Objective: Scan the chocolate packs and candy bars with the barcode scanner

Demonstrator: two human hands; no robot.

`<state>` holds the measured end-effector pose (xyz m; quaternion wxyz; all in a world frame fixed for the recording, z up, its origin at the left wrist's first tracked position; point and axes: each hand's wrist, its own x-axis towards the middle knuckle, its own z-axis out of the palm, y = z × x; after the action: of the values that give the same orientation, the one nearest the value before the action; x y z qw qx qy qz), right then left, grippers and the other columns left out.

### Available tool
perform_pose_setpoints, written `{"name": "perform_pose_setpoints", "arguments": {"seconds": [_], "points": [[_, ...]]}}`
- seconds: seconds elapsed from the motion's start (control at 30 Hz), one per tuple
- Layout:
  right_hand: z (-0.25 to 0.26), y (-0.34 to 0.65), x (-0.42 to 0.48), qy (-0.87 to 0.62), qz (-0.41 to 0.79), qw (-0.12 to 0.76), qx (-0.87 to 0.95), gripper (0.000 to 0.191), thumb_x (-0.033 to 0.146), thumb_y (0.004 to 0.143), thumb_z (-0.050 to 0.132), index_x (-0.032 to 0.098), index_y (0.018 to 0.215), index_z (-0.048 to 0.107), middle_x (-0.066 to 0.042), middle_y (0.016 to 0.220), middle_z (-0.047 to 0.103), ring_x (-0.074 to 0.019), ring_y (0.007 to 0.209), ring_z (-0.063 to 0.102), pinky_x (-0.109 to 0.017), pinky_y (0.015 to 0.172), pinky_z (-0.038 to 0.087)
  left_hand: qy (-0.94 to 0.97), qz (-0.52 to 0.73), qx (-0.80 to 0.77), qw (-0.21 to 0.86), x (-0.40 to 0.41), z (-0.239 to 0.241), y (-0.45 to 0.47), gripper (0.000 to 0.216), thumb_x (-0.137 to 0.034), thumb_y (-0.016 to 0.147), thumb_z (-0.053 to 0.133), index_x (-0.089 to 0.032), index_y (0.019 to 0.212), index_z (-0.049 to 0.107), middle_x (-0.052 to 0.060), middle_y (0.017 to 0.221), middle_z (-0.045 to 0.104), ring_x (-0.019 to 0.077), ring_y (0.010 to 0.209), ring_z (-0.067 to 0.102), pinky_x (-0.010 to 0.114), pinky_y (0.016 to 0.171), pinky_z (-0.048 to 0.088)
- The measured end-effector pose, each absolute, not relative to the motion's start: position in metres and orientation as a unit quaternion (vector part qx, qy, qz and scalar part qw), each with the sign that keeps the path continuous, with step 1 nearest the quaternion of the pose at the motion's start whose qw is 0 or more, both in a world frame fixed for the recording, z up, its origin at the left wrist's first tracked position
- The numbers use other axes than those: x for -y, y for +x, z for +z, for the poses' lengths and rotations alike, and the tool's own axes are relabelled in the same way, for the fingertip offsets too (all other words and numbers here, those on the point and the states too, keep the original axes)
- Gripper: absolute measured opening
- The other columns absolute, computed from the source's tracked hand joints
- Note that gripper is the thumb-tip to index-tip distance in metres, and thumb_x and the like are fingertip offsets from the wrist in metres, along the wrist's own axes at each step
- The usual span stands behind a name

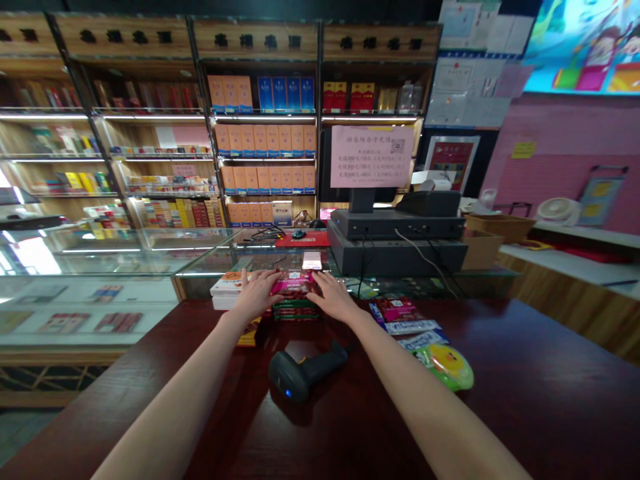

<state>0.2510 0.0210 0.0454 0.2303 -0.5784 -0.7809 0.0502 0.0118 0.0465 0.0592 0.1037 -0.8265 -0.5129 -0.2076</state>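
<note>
A stack of flat packets (295, 285) lies on the dark red-brown counter, with a pink packet on top and green and dark edges below. My left hand (256, 293) grips its left end, fingers reaching over the far side and thumb in front. At the right end, my right hand (334, 297) grips it the same way, fingers partly spread. White boxes (225, 293) sit beside my left hand, and a yellow-orange packet (250, 332) lies under that wrist. In front of the stack rests a black barcode scanner (305, 375) with a blue light.
Right of my right forearm lie a pink packet (397, 309), blue-white packets (420, 333) and a green pack with a yellow duck (446, 365). Behind stand a cash register (395, 243) and a pink paper sign (371, 157). A glass display case (90, 300) runs along the left.
</note>
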Motion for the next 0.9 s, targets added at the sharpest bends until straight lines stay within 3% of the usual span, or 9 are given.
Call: {"name": "perform_pose_setpoints", "arguments": {"seconds": [0.3, 0.9], "points": [[0.039, 0.267, -0.006, -0.575, 0.036, 0.239, 0.781, 0.064, 0.044, 0.097, 0.052, 0.018, 0.154, 0.037, -0.013, 0.16, 0.038, -0.0309, 0.151, 0.026, -0.056, 0.12, 0.021, -0.836, -0.223, 0.49, 0.11, -0.025, 0.069, 0.039, 0.051, -0.033, 0.089, 0.063, -0.031, 0.139, 0.054, 0.006, 0.142, 0.061, 0.0318, 0.136, 0.047, 0.071, 0.119, 0.008], [0.031, 0.342, 0.032, -0.62, 0.032, 0.236, 0.747, 0.054, 0.039, 0.098, 0.05, 0.026, 0.15, 0.043, -0.007, 0.158, 0.043, -0.0305, 0.152, 0.025, -0.061, 0.119, 0.019, -0.882, -0.227, 0.4, 0.102, 0.001, 0.058, 0.119, 0.048, -0.028, 0.09, 0.063, -0.031, 0.137, 0.054, 0.003, 0.136, 0.065, 0.029, 0.134, 0.049, 0.066, 0.122, 0.001]]}}
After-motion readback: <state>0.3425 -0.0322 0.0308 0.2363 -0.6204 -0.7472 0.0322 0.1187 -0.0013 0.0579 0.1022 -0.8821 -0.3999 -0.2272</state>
